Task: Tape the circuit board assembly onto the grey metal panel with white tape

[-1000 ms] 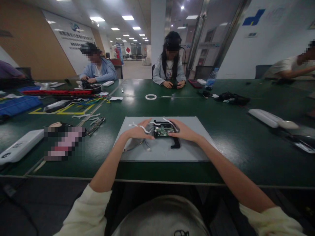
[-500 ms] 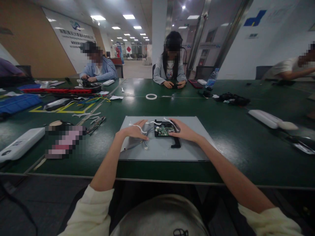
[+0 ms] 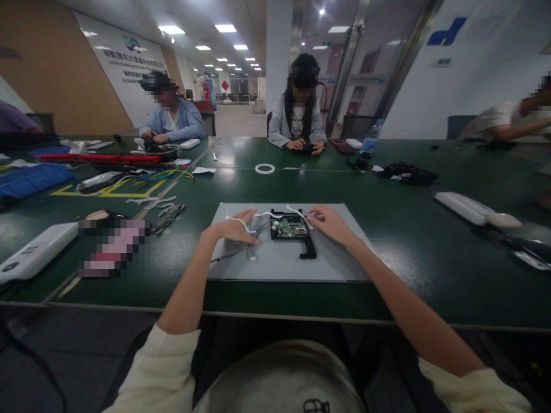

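A green circuit board sits in a black plastic frame with a bent arm reaching toward me. Both lie on a light grey panel. To the left, my left hand lies over grey cables, fingers stretched out and thumb apart. White strips run by its fingers. On the other side, my right hand has its fingers curled together next to a white ribbon strip over the board's right edge. What its fingertips hold, if anything, is too small to make out.
On the green table are a white tape roll, a pink object, a white device and coloured wires. Another white device lies right. Co-workers sit across, near a water bottle.
My right hand has moved right, off the board's edge, and its fingers have curled in. My left hand is nearly still; the cable end beneath it has shifted slightly.
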{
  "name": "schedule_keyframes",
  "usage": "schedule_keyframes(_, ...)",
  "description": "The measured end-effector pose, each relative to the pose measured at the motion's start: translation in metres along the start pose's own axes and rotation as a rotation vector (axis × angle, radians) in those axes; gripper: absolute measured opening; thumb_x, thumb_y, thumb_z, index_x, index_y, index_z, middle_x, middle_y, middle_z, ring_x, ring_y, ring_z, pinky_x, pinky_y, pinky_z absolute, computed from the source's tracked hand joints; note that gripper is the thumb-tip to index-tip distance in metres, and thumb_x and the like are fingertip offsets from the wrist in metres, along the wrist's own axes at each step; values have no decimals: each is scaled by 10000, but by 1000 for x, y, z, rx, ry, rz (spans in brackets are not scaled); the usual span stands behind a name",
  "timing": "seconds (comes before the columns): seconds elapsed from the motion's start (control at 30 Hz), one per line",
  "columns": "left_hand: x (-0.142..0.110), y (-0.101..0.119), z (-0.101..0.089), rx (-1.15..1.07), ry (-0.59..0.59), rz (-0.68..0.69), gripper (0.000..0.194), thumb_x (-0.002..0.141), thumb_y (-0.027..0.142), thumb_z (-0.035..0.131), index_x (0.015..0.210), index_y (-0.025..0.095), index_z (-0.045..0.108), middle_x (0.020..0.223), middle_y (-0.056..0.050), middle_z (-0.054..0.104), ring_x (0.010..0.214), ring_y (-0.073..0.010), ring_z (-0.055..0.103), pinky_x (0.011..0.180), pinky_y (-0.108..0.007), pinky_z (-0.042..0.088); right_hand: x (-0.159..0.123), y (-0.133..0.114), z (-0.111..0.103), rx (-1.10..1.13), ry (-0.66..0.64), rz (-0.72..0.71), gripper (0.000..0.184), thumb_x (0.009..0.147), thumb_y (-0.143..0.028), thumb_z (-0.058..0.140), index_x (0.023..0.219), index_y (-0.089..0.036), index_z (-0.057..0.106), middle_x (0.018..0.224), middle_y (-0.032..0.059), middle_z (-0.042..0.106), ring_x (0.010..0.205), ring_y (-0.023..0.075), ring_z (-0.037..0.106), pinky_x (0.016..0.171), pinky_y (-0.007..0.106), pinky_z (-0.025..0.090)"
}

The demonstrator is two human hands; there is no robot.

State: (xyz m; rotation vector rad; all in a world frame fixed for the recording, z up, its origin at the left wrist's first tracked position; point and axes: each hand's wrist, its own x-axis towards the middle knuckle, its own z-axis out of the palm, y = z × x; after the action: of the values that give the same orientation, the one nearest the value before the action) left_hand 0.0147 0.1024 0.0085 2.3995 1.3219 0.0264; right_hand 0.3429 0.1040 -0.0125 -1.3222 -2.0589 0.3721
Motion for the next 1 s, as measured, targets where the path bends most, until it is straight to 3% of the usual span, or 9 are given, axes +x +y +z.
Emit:
schedule_keyframes(0.13,2,4,1,-16,59,12,1052,664,668,550,1443,120,103,1510,-157,136,1373,-280,194,1092,-348,209,3,-2,4,-51,10,27,199,816,-325,542,851,-159,644,895,66,624,828,169,566,757,299,451)
schedule_keyframes(0.33,23,12,10,-82,440,113,559,838,462,442,1328,198,387,1379,-69,436,1284,-197,377,1059,-273,283,6,-2,10,-69,19,85,182,783,-319,574,790,-153,647,845,63,630,793,170,562,732,287,431)
schedule_keyframes(0.43,34,14,17,-81,527,103,409,830,321,461,1222,209,496,1259,-58,538,1195,-197,464,1019,-291,343,7,1,12,-73,32,99,188,778,-327,572,753,-155,643,821,63,629,790,180,564,730,296,431)
schedule_keyframes(0.63,45,19,26,-127,568,59,236,797,222,480,985,189,619,1047,-65,625,1039,-206,550,939,-316,411,8,5,13,-96,29,83,186,781,-323,552,721,-167,635,797,55,635,782,189,563,729,319,438)
schedule_keyframes(0.83,43,20,20,-259,565,-14,201,778,318,519,880,197,642,962,-42,656,963,-210,573,869,-293,424,6,0,12,-21,20,103,155,786,-294,548,779,-162,630,846,57,639,778,169,574,738,305,447)
schedule_keyframes(1.0,37,25,16,-386,478,-33,281,763,447,531,805,196,650,749,-6,660,746,-194,600,674,-262,425,6,-2,11,6,15,115,160,797,-282,541,812,-154,635,870,65,646,791,174,578,752,313,449)
